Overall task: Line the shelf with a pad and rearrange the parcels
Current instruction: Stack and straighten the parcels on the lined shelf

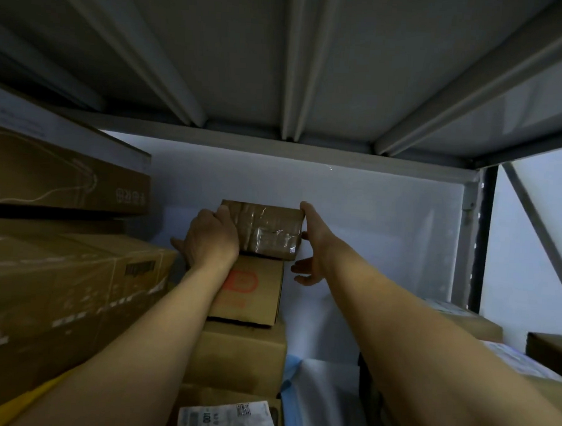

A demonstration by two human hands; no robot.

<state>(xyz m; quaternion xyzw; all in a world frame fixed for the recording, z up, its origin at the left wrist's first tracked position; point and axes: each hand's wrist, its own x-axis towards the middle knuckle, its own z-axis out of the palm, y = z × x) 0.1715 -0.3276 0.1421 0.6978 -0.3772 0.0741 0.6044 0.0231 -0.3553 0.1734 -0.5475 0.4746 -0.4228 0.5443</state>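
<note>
2 hands hold the taped parcel [269, 231] between them. The left hand [211, 238] curls its fingers over the parcel's left end, while the right hand [312, 247] presses spread, mostly straight fingers against its right side. Just below both hands, the parcel rests on a red-logo box [253, 289]. Well below the right hand lies a white pad [326, 384].
</note>
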